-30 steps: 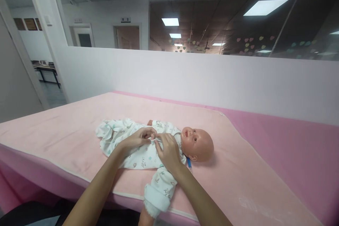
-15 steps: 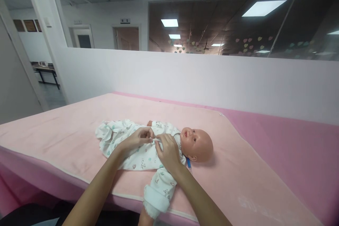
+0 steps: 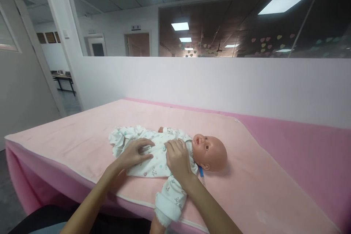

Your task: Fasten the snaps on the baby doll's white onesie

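A baby doll (image 3: 210,153) lies on its back, head to the right, dressed in a white printed baby romper (image 3: 152,164) with small snaps down the front. My left hand (image 3: 135,153) is over the belly, thumb and fingers apart around a snap, holding nothing. On the chest rests my right hand (image 3: 178,157), its bent fingers lying on the cloth beside another snap (image 3: 164,148); its thumb is hidden. The doll's near sleeve (image 3: 170,199), with a folded white cuff, reaches past the front edge. A blue strip (image 3: 201,171) shows under the doll's neck.
A peach pad (image 3: 246,186) covers the table, over a pink cloth (image 3: 307,153). Behind it stands a low white wall (image 3: 219,84) with glass above. The romper's bunched legs (image 3: 120,140) lie to the left. At the far left is a door (image 3: 24,80).
My left hand has parted from the right one and moved toward the doll's belly, its pinched fingers spreading. The right hand stays on the chest, fingers flatter. The camera view has shifted slightly left.
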